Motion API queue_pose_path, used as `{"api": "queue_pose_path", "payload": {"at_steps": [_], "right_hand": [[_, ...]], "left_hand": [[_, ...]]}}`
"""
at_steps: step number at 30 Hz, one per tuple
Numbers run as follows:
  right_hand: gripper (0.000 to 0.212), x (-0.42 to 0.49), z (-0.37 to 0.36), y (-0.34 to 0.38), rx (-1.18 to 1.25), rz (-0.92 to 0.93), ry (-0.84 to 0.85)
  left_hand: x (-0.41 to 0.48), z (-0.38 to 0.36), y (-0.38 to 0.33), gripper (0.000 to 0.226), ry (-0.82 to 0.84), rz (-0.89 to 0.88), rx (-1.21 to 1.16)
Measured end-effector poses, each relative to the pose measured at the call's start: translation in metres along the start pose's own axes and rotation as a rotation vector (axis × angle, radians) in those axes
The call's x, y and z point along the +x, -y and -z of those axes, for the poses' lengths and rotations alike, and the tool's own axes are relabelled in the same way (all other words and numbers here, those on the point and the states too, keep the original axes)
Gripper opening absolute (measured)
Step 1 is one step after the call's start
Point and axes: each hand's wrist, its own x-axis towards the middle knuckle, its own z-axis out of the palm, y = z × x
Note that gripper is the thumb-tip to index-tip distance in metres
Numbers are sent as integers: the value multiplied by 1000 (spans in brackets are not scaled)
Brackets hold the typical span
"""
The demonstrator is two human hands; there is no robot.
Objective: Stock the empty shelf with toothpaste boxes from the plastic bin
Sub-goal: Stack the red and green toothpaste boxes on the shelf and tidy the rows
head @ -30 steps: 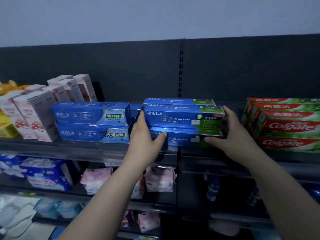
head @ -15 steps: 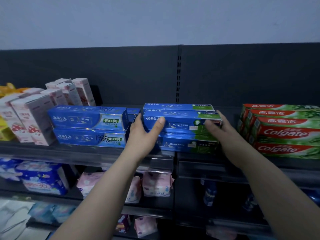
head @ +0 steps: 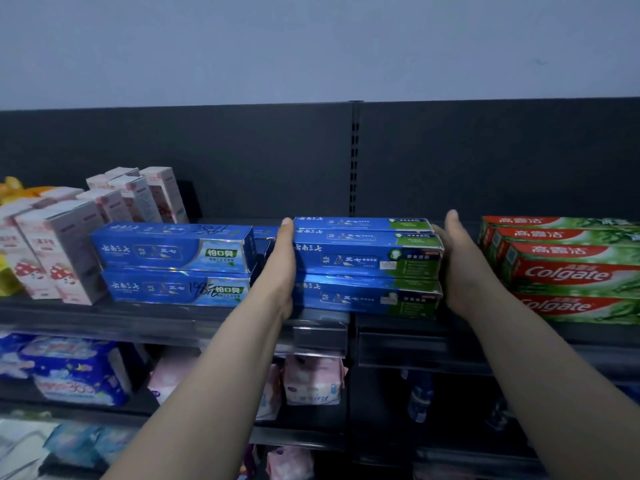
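Toothpaste boxes (head: 367, 261) sit stacked at the front of the shelf (head: 156, 320), pressed endwise between the left hand (head: 282, 271) and right hand (head: 462, 268), fingers (head: 286, 233) straight and flat, probably to square them; another row lies just behind.
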Motion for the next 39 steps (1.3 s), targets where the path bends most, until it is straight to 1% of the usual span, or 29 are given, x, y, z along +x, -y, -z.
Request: {"api": "queue_pose_path", "payload": {"at_steps": [1,3,5,7,10,14,17,18,19,20,21,22,23,24,25,27,30,33,35,37,39], "right_hand": [[64,0,0,0,-26,-27,-14],[52,-2,4,1,-49,-48,-43],[43,-5,11,3,-39,-31,-78],[38,-5,17,6,-22,-19,-120],[37,-8,22,7,-31,-9,-126],[43,-14,23,4,-41,-4,-119],[41,-19,22,5,-70,16,-135],[39,-23,21,5,-131,58,-150],[38,-26,19,4,-253,146,-175],[41,-31,18,4,-430,279,-218],[46,-34,18,2,-620,430,-255],[52,-37,17,1,-777,560,-275],[55,-38,17,-1,-904,655,-287],[57,-37,17,-2,-1009,721,-290],[58,-36,17,-1,-1098,759,-285],[62,-32,14,2,-1269,787,-259],[62,-29,12,6,-1513,742,-201],[57,-31,13,9,-1597,696,-178],[57,-31,14,13,-1636,665,-163],[61,-32,13,15,-1668,679,-154],[62,-32,12,15,-1684,656,-137]], "left_hand": [[-1,-4,-2,52,20,0,-8],[-4,-10,0,46,56,5,-9],[-5,-17,5,44,105,6,-1],[-6,-21,9,47,155,29,-34],[0,-22,10,60,199,34,-79],[1,-25,14,53,195,19,-52],[-3,-24,12,54,208,17,-40],[2,-20,10,52,171,4,-64],[7,-15,5,51,94,-23,-82],[11,-10,-1,57,31,-49,-69],[21,-6,-2,68,3,-55,-37],[31,-4,-3,80,-6,-48,-11],[43,-2,-3,85,-2,-33,21],[53,-2,-5,80,-13,-29,83],[53,-6,-12,68,-12,-25,155],[53,-14,-26,59,-8,-13,255],[62,-21,-33,53,-24,41,338],[67,-23,-41,46,2,35,492],[71,-26,-53,44,14,-17,646],[76,-29,-72,45,45,-146,931],[83,-34,-87,42,171,-305,1247]]}}
